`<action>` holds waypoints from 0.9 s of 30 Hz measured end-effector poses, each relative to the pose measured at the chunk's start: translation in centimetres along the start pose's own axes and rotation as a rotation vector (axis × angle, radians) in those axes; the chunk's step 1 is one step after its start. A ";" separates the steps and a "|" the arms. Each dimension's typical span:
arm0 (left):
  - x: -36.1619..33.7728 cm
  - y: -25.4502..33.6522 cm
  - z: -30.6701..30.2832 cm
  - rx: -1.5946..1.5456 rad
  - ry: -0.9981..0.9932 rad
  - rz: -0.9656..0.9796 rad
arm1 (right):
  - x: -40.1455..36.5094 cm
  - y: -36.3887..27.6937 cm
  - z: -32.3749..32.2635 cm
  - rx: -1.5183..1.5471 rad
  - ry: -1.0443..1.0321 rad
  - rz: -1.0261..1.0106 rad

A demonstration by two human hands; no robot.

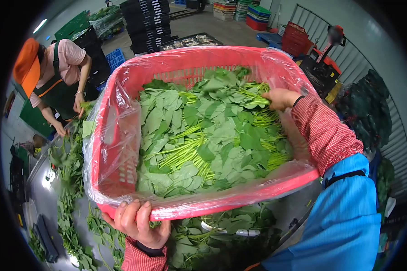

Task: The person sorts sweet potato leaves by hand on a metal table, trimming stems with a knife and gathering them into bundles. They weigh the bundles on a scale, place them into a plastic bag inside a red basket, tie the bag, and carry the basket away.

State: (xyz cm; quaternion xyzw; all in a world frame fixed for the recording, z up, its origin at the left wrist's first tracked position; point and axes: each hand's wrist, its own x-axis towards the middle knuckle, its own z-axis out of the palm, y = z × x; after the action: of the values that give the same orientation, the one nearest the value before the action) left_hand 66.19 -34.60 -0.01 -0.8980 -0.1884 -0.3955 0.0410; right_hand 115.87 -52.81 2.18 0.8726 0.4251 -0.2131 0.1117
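Note:
A red plastic basket [276, 178] lined with clear plastic film [122, 119] fills the middle of the view, its near edge tilted. Leafy green vegetables [233, 131] with pale green stems lie inside in bundles. My left hand [138, 223] is closed round the near rim at the left corner, fingers over the film. Inside the basket at the far right, my right hand [282, 98] is closed on the stem ends of a bunch of greens [246, 95]. Part of the right hand's fingers is hidden by the stems.
Beneath the basket, a metal table [83, 210] carries more loose greens [68, 203]. A co-worker [59, 77] in an orange cap handles greens at the left. Behind stand stacked black crates [147, 27], a blue pallet [115, 58] and a pallet truck [323, 63].

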 end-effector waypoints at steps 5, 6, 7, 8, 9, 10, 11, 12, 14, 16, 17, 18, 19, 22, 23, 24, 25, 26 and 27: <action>0.1 -0.1 -0.2 0.015 -0.005 0.009 | -1.3 -0.8 3.0 -0.304 0.207 -0.004; 0.0 -0.1 -0.1 0.013 -0.001 0.007 | -1.7 -1.5 2.7 -0.383 0.237 -0.014; -0.1 -0.1 -0.1 0.012 0.002 0.001 | -1.8 -2.0 2.5 -0.463 0.267 -0.028; -0.1 0.0 -0.1 0.012 0.010 0.002 | -1.5 -1.9 2.7 -0.458 0.266 -0.047; 0.0 -0.1 -0.1 0.011 0.018 0.007 | -1.2 -1.4 3.3 -0.449 0.265 -0.064; 0.1 -0.1 0.0 0.010 0.025 0.012 | -1.1 -1.1 3.7 -0.440 0.264 -0.081; 0.1 -0.1 0.0 0.006 0.025 0.012 | -1.2 -0.8 3.7 -0.421 0.268 -0.103; 0.0 -0.2 0.0 0.002 0.024 0.012 | -1.2 -0.7 3.7 -0.402 0.271 -0.126; -0.1 -0.3 -0.1 0.000 0.023 0.015 | -1.3 -0.3 4.1 -0.328 0.310 -0.169; 0.0 -0.3 -0.1 0.002 0.033 0.020 | -0.9 -0.2 4.7 -0.319 0.305 -0.147; -0.1 -0.3 0.0 0.003 0.036 0.013 | -1.0 -0.7 4.6 -0.317 0.303 -0.137; -0.1 -0.2 0.1 0.003 0.038 0.008 | -1.2 -1.2 4.7 -0.345 0.297 -0.113; -0.1 -0.2 0.1 0.003 0.041 0.006 | -1.4 -1.5 4.4 -0.352 0.304 -0.113; 0.0 -0.3 -0.1 -0.008 0.028 0.046 | -1.9 -2.3 2.8 -0.377 0.326 -0.147; 0.0 -0.2 -0.2 -0.002 0.029 0.041 | -1.9 -2.2 2.1 -0.386 0.332 -0.173; 0.0 -0.2 -0.1 -0.001 0.031 0.040 | -2.2 -2.1 1.5 -0.392 0.339 -0.195; 0.1 -0.2 -0.1 0.001 0.032 0.039 | -2.6 -2.0 1.0 -0.343 0.321 -0.186; 0.1 -0.1 0.0 -0.003 0.038 0.028 | -3.1 -2.2 0.5 -0.294 0.304 -0.180; 0.1 -0.1 0.1 -0.007 0.043 0.017 | -3.5 -2.1 0.2 -0.245 0.286 -0.175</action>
State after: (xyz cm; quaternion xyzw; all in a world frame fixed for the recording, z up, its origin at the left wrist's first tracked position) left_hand 66.27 -34.46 -0.05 -0.8910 -0.1785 -0.4150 0.0452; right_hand 112.23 -54.02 3.61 0.8338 0.5333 -0.0425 0.1364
